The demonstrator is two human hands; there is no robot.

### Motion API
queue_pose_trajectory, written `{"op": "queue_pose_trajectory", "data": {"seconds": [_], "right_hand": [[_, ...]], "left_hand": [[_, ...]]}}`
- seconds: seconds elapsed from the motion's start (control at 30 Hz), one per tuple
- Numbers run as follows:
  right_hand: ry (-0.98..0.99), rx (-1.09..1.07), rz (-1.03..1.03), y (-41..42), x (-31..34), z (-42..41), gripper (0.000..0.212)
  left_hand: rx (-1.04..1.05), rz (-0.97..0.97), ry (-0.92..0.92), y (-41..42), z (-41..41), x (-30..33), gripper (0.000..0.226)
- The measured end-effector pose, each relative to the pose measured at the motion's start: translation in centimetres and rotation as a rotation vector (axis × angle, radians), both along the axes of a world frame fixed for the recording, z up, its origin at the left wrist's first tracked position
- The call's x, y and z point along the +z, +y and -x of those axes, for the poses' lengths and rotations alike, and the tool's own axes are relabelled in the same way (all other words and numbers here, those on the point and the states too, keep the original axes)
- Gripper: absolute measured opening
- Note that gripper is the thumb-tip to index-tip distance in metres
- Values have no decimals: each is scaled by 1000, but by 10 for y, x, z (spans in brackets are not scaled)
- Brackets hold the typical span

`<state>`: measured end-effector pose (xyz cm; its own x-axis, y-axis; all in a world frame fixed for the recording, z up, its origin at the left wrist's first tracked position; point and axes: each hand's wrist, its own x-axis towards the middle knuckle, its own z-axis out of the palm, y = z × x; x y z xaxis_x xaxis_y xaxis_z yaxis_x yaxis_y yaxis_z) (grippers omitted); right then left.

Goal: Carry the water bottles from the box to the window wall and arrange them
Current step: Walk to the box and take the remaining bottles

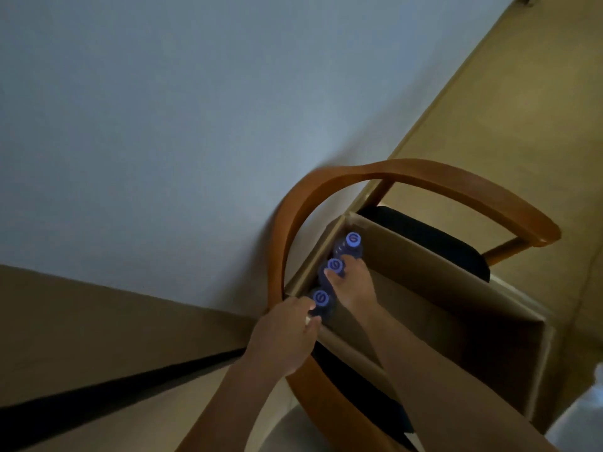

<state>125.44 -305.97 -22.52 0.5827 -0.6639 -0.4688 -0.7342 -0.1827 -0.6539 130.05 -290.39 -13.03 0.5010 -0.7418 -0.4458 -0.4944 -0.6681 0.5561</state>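
Cardboard, plain brown and open at the top, makes up the box [434, 298] sitting on the dark cushion [434, 236] of a wooden armchair [456, 187]. The chair's curved arm loops round the box from about seven o'clock, up over twelve, and down to three. Three bottles stand upright in a row along the box's wall on the nine o'clock side, each with a blue cap facing up. The far bottle [350, 244] is towards one o'clock of the row, the middle bottle [334, 267] is just beside it, and the near bottle [321, 301] stands at the seven o'clock end.

The person's right hand [350, 285] reaches into the box from five o'clock; its fingers curl round the middle bottle just below the cap, with a fingertip lying against the cap's edge. The left hand [284, 334] comes in from seven o'clock over the chair arm and pinches the neck of the near bottle between thumb and fingers. The light is dim and the picture soft, so how tightly either hand holds is hard to judge.

A pale wall [163, 109] fills the upper left, and tan floor [505, 109] runs off towards two o'clock.
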Motion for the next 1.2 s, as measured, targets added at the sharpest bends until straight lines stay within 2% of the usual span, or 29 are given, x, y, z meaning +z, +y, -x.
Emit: {"op": "queue_pose_trajectory", "data": {"seconds": [0.1, 0.27, 0.4, 0.53, 0.63, 0.7, 0.8, 0.87, 0.97, 1.2], "right_hand": [[57, 57, 58, -4, -20, -11, 23], [125, 190, 171, -10, -39, -13, 32], [126, 275, 239, -18, -34, -5, 28], [69, 193, 230, -16, -13, 37, 23], [-113, 105, 364, -23, 16, 43, 11], [-170, 89, 364, -32, 34, 33, 15], [-58, 121, 271, -31, 34, 31, 43], [47, 224, 253, -24, 21, 39, 48], [158, 306, 199, -15, 4, 53, 47], [299, 291, 211, -26, -12, 83, 35]], "left_hand": [[16, -16, 19, -2, -1, -7, 25], [54, -54, 69, -2, 6, -18, 12], [92, -45, 89, -5, 14, -20, 23], [180, -51, 103, -2, 14, -20, 32], [171, -44, 94, -9, 13, -15, 31], [153, -37, 70, -14, 16, -7, 26], [166, 1, 34, -18, 22, 2, 19], [151, -2, 26, -18, 26, 3, 25], [142, -44, 58, -19, 31, 1, 34], [139, -86, 122, -19, 35, -6, 36]]}}
